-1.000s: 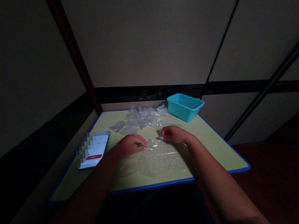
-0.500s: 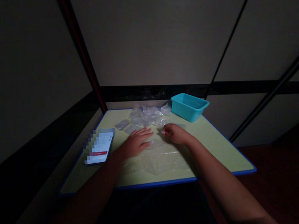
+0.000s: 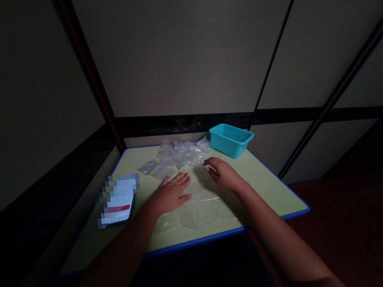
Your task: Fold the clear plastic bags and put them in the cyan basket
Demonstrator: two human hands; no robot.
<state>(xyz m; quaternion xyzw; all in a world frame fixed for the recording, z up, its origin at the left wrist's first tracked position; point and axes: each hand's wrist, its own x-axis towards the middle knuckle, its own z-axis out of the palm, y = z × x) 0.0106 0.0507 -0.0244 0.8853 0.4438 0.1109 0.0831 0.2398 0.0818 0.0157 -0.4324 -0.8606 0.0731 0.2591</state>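
A clear plastic bag (image 3: 198, 212) lies spread out on the table in front of me. My left hand (image 3: 172, 192) rests flat on its left part, palm down with the fingers spread. Over the bag's upper right side is my right hand (image 3: 224, 174), its fingers curved and the thumb a little apart from them. I see nothing held in it, though its palm side is hidden. Just beyond both hands is a loose pile of crumpled clear plastic bags (image 3: 180, 152), with a flatter grey-looking one (image 3: 148, 167) at its left edge.
The small pale table (image 3: 271, 194) has a blue edge. A turquoise plastic basin (image 3: 229, 145) stands at its back right corner. On the left lies a phone (image 3: 117, 202) with a lit, partly blurred screen. A panelled wall (image 3: 175, 50) rises behind the table.
My right hand's fingers have loosened from a closed curl and opened slightly. My left hand stays flat with its fingers spread wider. The whole view has shifted and tilted a little.
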